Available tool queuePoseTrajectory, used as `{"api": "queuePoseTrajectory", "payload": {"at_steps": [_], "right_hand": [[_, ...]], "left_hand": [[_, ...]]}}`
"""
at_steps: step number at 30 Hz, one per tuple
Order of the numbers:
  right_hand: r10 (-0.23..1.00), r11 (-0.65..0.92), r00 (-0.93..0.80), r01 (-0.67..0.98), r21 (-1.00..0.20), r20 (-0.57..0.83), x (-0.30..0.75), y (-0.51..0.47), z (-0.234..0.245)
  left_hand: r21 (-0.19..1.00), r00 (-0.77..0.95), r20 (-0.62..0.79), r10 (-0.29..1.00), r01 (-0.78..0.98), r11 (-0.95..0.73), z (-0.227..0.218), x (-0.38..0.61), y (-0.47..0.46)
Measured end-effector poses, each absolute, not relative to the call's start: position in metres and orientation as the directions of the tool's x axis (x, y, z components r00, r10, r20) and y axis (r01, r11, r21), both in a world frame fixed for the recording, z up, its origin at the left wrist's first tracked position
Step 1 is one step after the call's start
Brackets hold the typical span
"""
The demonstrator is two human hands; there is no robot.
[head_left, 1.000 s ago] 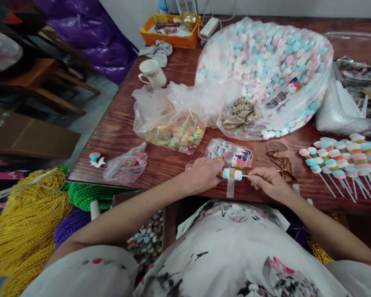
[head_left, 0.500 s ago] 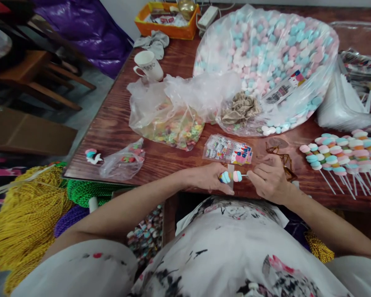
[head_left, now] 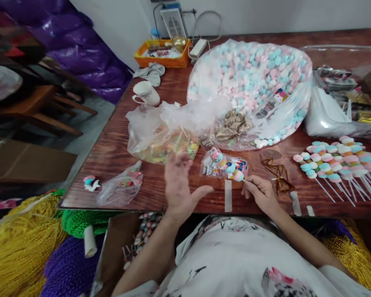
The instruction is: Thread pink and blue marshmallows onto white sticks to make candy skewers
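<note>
My right hand (head_left: 261,193) pinches the white stick of a marshmallow skewer (head_left: 236,175), its pink, blue and white pieces slanting up to the left. A printed clear wrapper (head_left: 212,149) shows at the skewer's far end; whether it encloses the sweets I cannot tell. My left hand (head_left: 179,185) is raised left of the skewer, open and holding nothing, fingers slightly blurred. Beneath the skewer lie flat printed wrappers (head_left: 208,168). A pale strip of tape (head_left: 228,196) is on the table edge between my hands. Gold twist ties (head_left: 276,173) lie beyond my right hand.
Finished-looking marshmallow skewers (head_left: 335,161) lie at the right. A large bag of marshmallows (head_left: 250,74) fills the back, with a bag of small colourful sweets (head_left: 163,140) before it. A mug (head_left: 146,93), an orange tray (head_left: 165,62) and a clear bin (head_left: 327,123) stand around.
My left hand has let go of the skewer's sweets and moved left, opening. The skewer has tilted up, a printed wrapper now at its far end. The view has shifted upward.
</note>
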State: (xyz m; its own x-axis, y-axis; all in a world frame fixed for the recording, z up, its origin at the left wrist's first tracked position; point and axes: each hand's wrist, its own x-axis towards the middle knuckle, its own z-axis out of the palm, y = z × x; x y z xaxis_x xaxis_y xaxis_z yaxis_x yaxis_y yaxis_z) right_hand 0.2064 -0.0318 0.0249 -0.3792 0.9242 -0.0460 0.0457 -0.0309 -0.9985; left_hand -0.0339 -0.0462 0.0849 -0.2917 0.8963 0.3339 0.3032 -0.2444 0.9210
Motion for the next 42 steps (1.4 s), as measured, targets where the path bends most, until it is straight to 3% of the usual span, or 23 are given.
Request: {"api": "queuePoseTrajectory", "payload": {"at_steps": [2, 4, 7, 9, 11, 14, 16, 18, 22, 27, 30, 38, 42], "right_hand": [[0.904, -0.069, -0.424, -0.027, -0.997, -0.052, 0.194, -0.033, 0.027], [0.881, -0.119, -0.469, -0.084, -0.989, -0.066, 0.184, -0.034, 0.03], [0.894, -0.16, -0.441, -0.153, -0.975, -0.077, 0.177, -0.035, 0.031], [0.933, -0.112, -0.355, -0.151, -0.982, -0.052, 0.178, -0.034, 0.032], [0.968, 0.018, -0.25, -0.057, -0.998, 0.031, 0.18, -0.032, 0.034], [0.937, 0.344, -0.137, 0.203, -0.917, 0.321, 0.183, -0.03, 0.036], [0.848, 0.526, -0.133, 0.334, -0.782, 0.513, 0.183, -0.03, 0.036], [0.79, 0.599, -0.153, 0.402, -0.693, 0.594, 0.182, -0.03, 0.035], [0.794, 0.581, -0.158, 0.479, -0.658, 0.587, 0.185, -0.027, 0.034], [0.696, 0.67, -0.313, 0.608, -0.427, 0.646, 0.202, -0.014, 0.029], [0.669, 0.694, -0.373, 0.624, -0.36, 0.644, 0.206, -0.011, 0.027], [0.628, 0.754, -0.473, 0.567, -0.332, 0.618, 0.199, -0.021, 0.027], [0.642, 0.765, -0.45, 0.427, -0.482, 0.62, 0.204, -0.022, 0.023]], "left_hand": [[0.976, -0.212, 0.086, 0.974, -0.177, -0.125, 0.085, -0.029, -0.028], [0.915, -0.022, -0.052, 0.998, -0.403, 0.039, 0.091, -0.023, -0.008], [0.874, 0.146, -0.087, 0.986, -0.464, 0.146, 0.104, -0.014, 0.012], [0.841, 0.12, -0.1, 0.988, -0.52, 0.148, 0.111, -0.005, 0.018], [0.776, 0.017, -0.162, 0.987, -0.615, 0.138, 0.114, 0.003, 0.021], [0.668, -0.11, -0.278, 0.954, -0.736, 0.109, 0.114, 0.012, 0.026], [0.618, -0.136, -0.314, 0.94, -0.781, 0.093, 0.112, 0.013, 0.028], [0.579, -0.135, -0.325, 0.936, -0.811, 0.084, 0.109, 0.012, 0.028], [0.534, -0.086, -0.35, 0.933, -0.836, 0.123, 0.1, 0.005, 0.025], [0.543, 0.036, -0.448, 0.894, -0.783, 0.303, 0.094, -0.008, 0.02], [0.517, 0.055, -0.456, 0.888, -0.796, 0.314, 0.094, -0.011, 0.018], [0.506, 0.019, -0.472, 0.881, -0.813, 0.288, 0.085, -0.004, 0.014], [0.51, 0.005, -0.45, 0.893, -0.819, 0.262, 0.084, -0.007, 0.015]]}}
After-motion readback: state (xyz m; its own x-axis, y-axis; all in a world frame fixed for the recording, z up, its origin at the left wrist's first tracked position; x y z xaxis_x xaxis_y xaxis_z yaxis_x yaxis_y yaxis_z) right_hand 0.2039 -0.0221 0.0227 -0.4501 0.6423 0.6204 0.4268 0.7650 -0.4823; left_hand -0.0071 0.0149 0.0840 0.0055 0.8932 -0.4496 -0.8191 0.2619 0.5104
